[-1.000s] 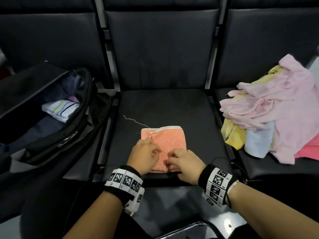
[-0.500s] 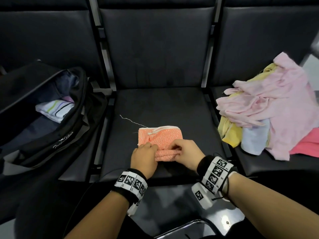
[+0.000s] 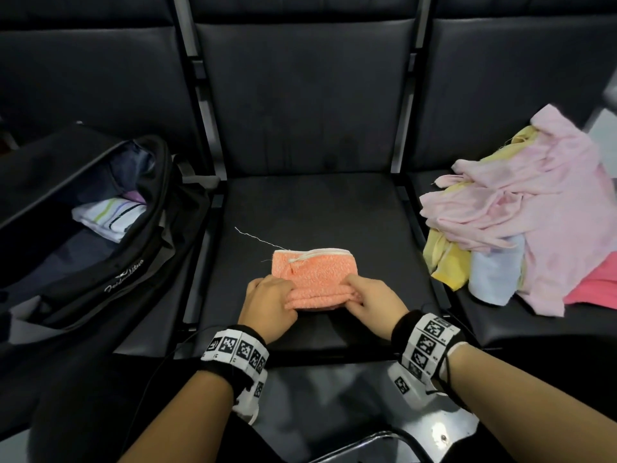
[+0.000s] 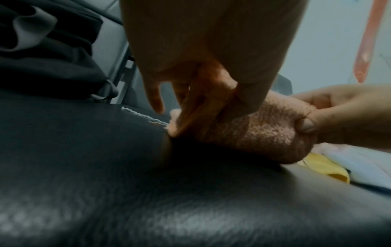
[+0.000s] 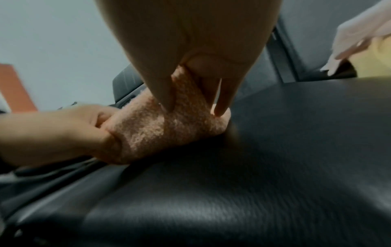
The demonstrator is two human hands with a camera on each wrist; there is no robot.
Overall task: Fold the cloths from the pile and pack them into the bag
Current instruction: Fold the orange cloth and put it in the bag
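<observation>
An orange terry cloth (image 3: 315, 274) lies on the middle black seat (image 3: 310, 212), its near edge rolled up into a fold. My left hand (image 3: 270, 300) pinches the fold's left end and my right hand (image 3: 370, 297) pinches its right end. In the left wrist view the left fingers (image 4: 211, 93) curl into the orange cloth (image 4: 253, 132). The right wrist view shows thumb and fingers (image 5: 167, 95) clamped on the cloth (image 5: 160, 130). An open black bag (image 3: 100, 235) sits on the left seat. The pile of pink, yellow and blue cloths (image 3: 534, 215) lies on the right seat.
A folded white striped cloth (image 3: 110, 215) lies inside the bag. A loose white thread (image 3: 257, 238) trails from the orange cloth across the seat. Black seat backs rise behind all three seats. A metal frame (image 3: 367, 446) curves below the seat's front edge.
The hands have lifted the near edge of the orange cloth and folded it away from me, so the cloth now looks shorter and thicker.
</observation>
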